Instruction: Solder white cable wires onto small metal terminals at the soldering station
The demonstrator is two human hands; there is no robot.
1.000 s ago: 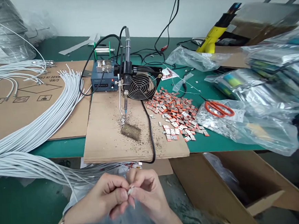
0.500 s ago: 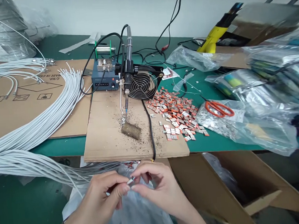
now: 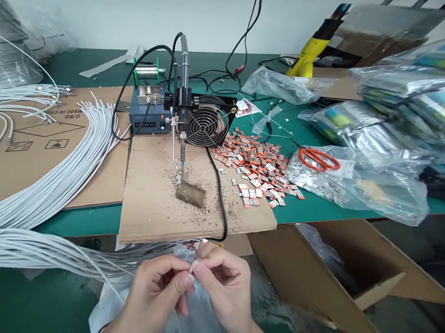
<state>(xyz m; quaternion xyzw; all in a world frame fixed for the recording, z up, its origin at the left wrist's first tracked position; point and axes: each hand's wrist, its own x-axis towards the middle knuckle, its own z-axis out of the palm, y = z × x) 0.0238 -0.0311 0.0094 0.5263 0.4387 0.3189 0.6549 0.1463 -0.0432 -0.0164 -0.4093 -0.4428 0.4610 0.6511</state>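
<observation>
Both hands are working right in front of the person's lap, below the front edge of the green surface [image 3: 96,220]. The left hand [image 3: 159,289] and the right hand [image 3: 221,279] are pinching together around the same tiny thing: the pale tip of a thin white cable [image 3: 194,265], fingertips of both hands touching it, other fingers curled in loosely. It's too small to tell what exactly is on that tip. The cable end seems to be coming from the big sheaf of white cables [image 3: 40,247] sweeping in from the left.

Up on the surface, the upright black soldering iron in its stand [image 3: 182,123] is pointing down at a brown cardboard sheet [image 3: 152,203], with a dirty brown cleaning sponge [image 3: 189,193] just beside the tip. A small black round-grilled fan [image 3: 204,127] is sitting right behind it, next to a blue soldering station box [image 3: 149,116]. A heap of small orange-and-silver connector pieces [image 3: 257,166] is lying to the right, and orange-handled scissors [image 3: 316,159] are resting on a clear plastic bag.

My read: this is looking like the prep stage, fiddling the cable end into shape by hand. The next move would probably call for a steady pinch and bringing that tip up to the iron without letting it twist.
</observation>
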